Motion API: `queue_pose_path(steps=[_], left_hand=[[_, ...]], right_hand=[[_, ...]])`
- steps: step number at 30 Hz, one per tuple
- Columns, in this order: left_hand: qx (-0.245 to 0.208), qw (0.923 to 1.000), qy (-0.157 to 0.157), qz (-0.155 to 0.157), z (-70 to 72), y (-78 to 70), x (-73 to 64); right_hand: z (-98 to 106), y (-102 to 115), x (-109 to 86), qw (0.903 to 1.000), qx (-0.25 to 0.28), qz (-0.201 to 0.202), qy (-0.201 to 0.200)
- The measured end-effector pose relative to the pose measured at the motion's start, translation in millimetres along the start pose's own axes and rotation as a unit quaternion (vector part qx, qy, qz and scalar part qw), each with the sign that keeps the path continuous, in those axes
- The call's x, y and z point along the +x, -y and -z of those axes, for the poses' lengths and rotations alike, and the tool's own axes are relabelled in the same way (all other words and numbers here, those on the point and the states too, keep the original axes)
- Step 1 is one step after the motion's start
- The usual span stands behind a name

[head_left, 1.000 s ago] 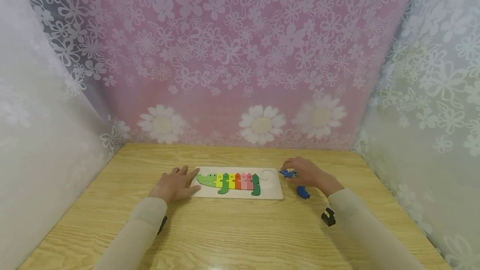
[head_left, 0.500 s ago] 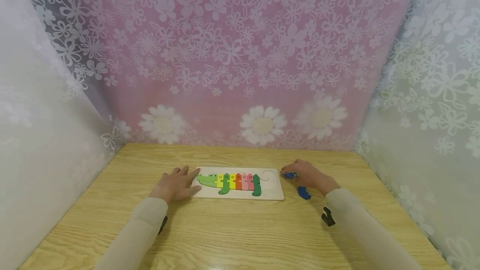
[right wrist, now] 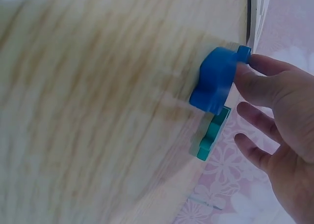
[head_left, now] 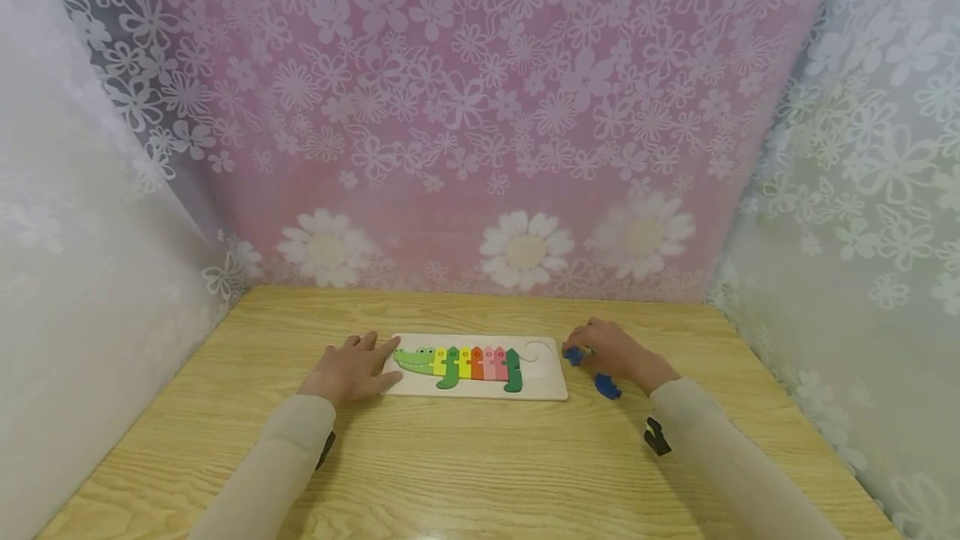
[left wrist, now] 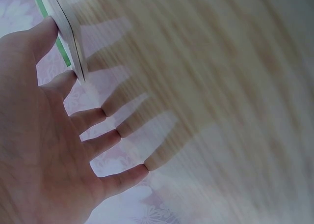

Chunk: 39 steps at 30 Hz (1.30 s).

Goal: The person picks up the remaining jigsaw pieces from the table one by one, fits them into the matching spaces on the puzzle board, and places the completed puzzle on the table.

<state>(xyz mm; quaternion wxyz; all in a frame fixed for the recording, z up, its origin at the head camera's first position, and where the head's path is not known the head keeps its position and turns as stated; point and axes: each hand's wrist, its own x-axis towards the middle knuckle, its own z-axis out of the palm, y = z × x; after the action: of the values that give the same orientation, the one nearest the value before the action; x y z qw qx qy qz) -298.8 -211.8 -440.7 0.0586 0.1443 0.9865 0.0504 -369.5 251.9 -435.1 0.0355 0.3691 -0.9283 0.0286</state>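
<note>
A pale wooden puzzle board (head_left: pixel 480 390) lies on the table. Its crocodile (head_left: pixel 411 361) has a light green head and a row of coloured body pieces. At the right end of the board a curled tail outline shows bare wood. My left hand (head_left: pixel 348 369) rests with spread fingers at the board's left end, thumb and index finger touching its edge. Just past the right end, my right hand (head_left: pixel 611 350) pinches a small blue puzzle piece (head_left: pixel 573 356) between thumb and index finger. A second blue piece (head_left: pixel 607 386) lies below that hand. Behind it is a green piece (right wrist: pixel 214 134).
The wood-grain table (head_left: pixel 450 465) runs back to a pink flowered cloth (head_left: pixel 450 107). Pale flowered cloths hang at both sides. A black wrist device (head_left: pixel 657 436) sits under the right sleeve, and another shows at the left sleeve.
The blue piece in my right fingers has turned and now shows a shorter outline. My right hand has shifted slightly. The left hand and the board stay in place.
</note>
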Motion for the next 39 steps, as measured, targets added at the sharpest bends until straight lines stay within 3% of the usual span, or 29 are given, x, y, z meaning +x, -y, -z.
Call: queue_pose_path(steps=[12,19,31,39], left_hand=[[-0.003,1.0,0.001,-0.001,0.3,-1.1,-1.0],[-0.002,1.0,0.003,-0.002,0.5,-1.1,-1.3],[0.0,1.0,0.007,-0.004,2.6,-0.4,-1.3],[0.002,1.0,0.007,-0.005,1.4,0.3,-0.6]], right_hand=[[-2,5,-1.3,0.9997,-0.01,0.017,-0.017],[-4,9,-2.3,0.9989,-0.041,-0.013,-0.02],[9,23,3.7,0.9946,-0.021,-0.028,-0.098],[15,38,4.7,0.9937,-0.025,-0.035,-0.104]])
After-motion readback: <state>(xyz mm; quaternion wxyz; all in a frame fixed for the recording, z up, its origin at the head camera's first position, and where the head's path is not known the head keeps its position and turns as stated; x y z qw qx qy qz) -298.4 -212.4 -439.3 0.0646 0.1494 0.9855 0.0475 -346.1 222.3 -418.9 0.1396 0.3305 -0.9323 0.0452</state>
